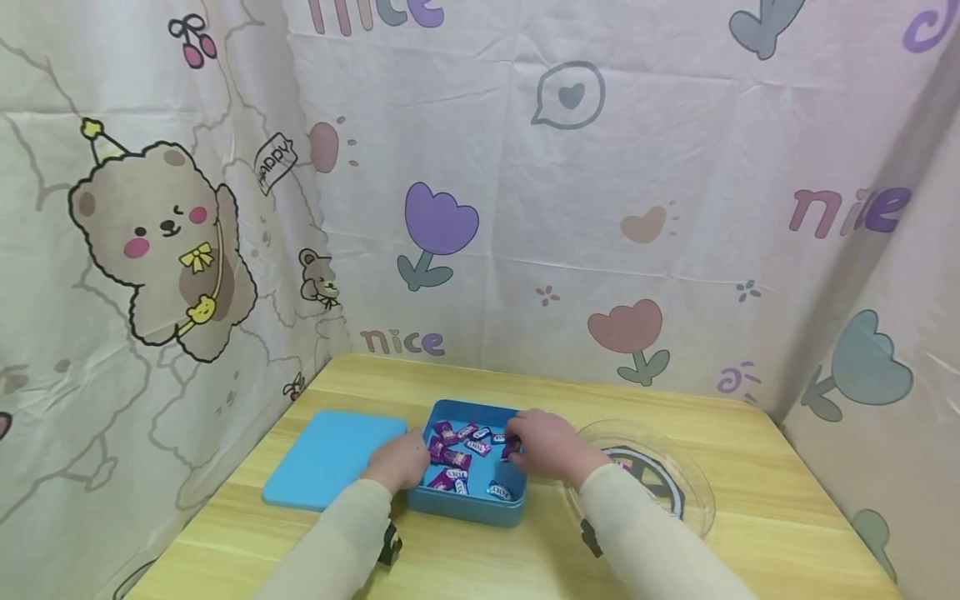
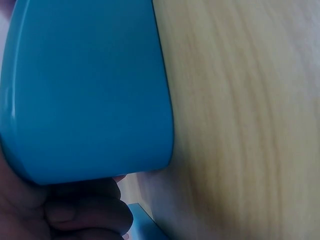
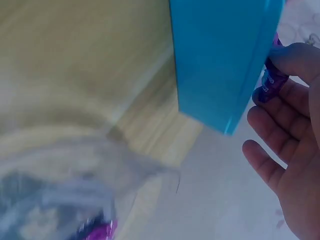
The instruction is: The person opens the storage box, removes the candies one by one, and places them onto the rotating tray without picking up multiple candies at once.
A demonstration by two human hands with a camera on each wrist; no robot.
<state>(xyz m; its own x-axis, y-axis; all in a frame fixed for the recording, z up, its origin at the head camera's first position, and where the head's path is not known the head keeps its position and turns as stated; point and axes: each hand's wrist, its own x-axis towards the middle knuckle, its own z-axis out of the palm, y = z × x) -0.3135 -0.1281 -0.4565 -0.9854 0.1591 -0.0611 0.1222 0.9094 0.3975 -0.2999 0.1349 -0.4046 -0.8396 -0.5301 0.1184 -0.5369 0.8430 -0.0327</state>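
Observation:
A blue rectangular box [image 1: 465,504] stands on the table with several purple and blue wrapped candies [image 1: 455,457] on its floor. At its left wall, my left hand [image 1: 401,460] grips the box, fingers curled against the outside in the left wrist view. My right hand [image 1: 551,446] is over the right rim. Between thumb and fingertips it pinches a purple wrapped candy [image 3: 273,82], best seen in the right wrist view. A clear round dish [image 1: 701,492], partly covered by the right sleeve, holds a pink-purple wrapped candy [image 3: 102,231].
A flat light-blue lid [image 1: 322,458] lies left of the box. The wooden table [image 1: 540,567] runs back to a printed curtain [image 1: 510,208], which also hangs along both sides. A small black object [image 1: 390,546] shows near the left wrist.

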